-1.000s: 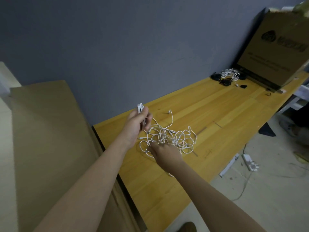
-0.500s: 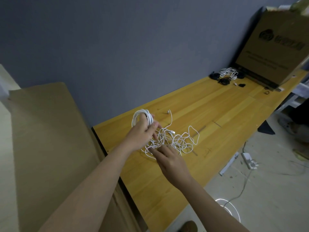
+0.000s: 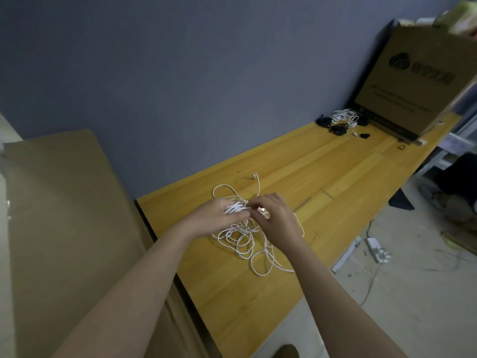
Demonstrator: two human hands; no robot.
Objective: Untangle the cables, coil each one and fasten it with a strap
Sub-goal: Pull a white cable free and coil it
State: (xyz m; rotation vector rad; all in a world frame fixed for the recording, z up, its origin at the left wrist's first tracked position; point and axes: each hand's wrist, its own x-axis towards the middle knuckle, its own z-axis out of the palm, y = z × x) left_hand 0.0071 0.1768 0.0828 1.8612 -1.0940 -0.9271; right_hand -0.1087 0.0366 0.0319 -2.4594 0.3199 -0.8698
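Note:
A tangle of thin white cable (image 3: 242,241) lies on the near end of the long wooden table (image 3: 322,177). My left hand (image 3: 214,215) holds a bunch of gathered white loops (image 3: 235,208) just above the tangle. My right hand (image 3: 277,218) meets it from the right and pinches the cable at those loops. One loose end with a small plug (image 3: 254,176) lies on the wood beyond both hands. More loops trail toward me under my right wrist.
At the table's far end lie a coiled white cable (image 3: 346,116) and some dark coiled cables (image 3: 338,129), in front of a leaning cardboard box (image 3: 418,81). A cardboard sheet (image 3: 64,215) stands at the left. A power strip (image 3: 376,250) lies on the floor at the right.
My left hand has lowered the gathered loops toward the tangle. My right hand has moved up from the tangle's near side to meet the left hand at the loops.

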